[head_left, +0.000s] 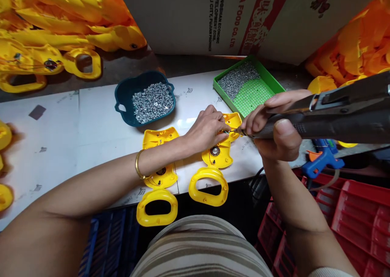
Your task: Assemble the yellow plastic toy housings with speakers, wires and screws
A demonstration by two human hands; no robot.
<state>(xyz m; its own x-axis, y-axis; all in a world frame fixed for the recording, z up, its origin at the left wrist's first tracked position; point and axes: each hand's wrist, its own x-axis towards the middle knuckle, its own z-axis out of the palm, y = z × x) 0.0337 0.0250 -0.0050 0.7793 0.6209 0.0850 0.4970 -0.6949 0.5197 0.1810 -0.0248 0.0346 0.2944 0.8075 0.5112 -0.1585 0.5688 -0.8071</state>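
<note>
My right hand [274, 124] is wrapped round a dark electric screwdriver [338, 114], held almost level with its bit pointing left. The bit's tip meets the pinched fingers of my left hand [210, 126]; what small thing they hold there is hidden. Both hands are over a yellow plastic shell half [217, 157], which has a round metal-centred part, thin wires and a loop handle. To its left lies a similar yellow shell half [160, 179], partly covered by my left forearm, which wears a gold bangle [138, 165].
Behind my hands stand a dark teal basin [122, 88] of small screws and a green tray [227, 100] of screws. Yellow shells [73, 37] pile up at left and right. A cardboard box [183, 20] stands behind. A blue glue gun [323, 163] lies near red crates [356, 212].
</note>
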